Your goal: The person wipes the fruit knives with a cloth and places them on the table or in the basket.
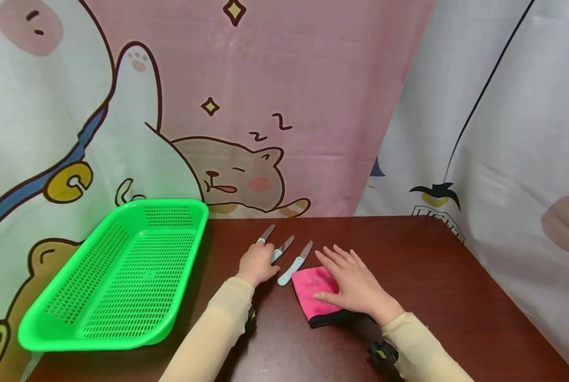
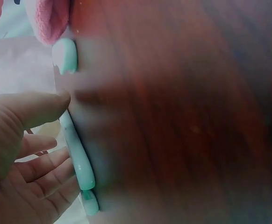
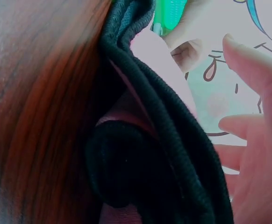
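Three small knives with pale blue-green handles lie side by side on the table, blades pointing away. My left hand (image 1: 257,263) hovers over the left knife (image 1: 268,232) and the middle knife (image 1: 278,254), hiding part of their handles. In the left wrist view its thumb and fingers are spread beside a handle (image 2: 81,163), not closed round it. The right knife (image 1: 292,270) lies uncovered between the hands. A folded pink cloth (image 1: 310,294) with a black edge sits under my right hand (image 1: 356,286), whose fingers are extended over its right side.
A bright green plastic basket (image 1: 184,281) with slotted sides stands at the left of the dark brown table (image 1: 437,286). Behind the table hangs a cartoon-printed curtain (image 1: 313,106), which continues along the right side.
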Tool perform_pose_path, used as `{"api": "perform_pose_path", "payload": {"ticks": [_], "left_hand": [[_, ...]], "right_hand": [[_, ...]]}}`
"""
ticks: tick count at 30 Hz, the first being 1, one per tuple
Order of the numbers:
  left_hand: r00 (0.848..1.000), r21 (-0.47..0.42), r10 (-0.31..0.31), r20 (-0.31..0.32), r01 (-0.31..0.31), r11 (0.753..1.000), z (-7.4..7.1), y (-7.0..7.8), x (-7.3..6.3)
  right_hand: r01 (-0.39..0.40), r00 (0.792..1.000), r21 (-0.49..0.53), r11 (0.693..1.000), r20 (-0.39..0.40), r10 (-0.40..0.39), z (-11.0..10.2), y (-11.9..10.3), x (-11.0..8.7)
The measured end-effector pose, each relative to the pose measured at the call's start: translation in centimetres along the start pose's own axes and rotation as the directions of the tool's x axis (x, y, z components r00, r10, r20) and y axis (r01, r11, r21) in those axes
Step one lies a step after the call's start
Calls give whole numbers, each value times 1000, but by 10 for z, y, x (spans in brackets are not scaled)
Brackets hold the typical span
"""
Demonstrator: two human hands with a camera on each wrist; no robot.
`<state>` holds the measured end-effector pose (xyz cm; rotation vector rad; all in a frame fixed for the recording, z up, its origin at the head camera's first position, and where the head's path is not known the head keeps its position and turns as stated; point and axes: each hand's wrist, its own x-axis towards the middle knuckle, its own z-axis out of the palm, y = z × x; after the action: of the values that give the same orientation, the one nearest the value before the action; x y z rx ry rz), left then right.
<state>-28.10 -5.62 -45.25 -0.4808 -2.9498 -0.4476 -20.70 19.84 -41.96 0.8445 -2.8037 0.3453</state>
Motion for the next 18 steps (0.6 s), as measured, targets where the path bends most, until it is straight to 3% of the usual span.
{"api": "perform_pose_path", "payload": {"ticks": [18], "left_hand": [[993, 40, -101, 61, 98, 994, 4, 9, 8]], "right_hand": [[17, 989, 34, 999, 145, -22, 6, -2, 13]]}}
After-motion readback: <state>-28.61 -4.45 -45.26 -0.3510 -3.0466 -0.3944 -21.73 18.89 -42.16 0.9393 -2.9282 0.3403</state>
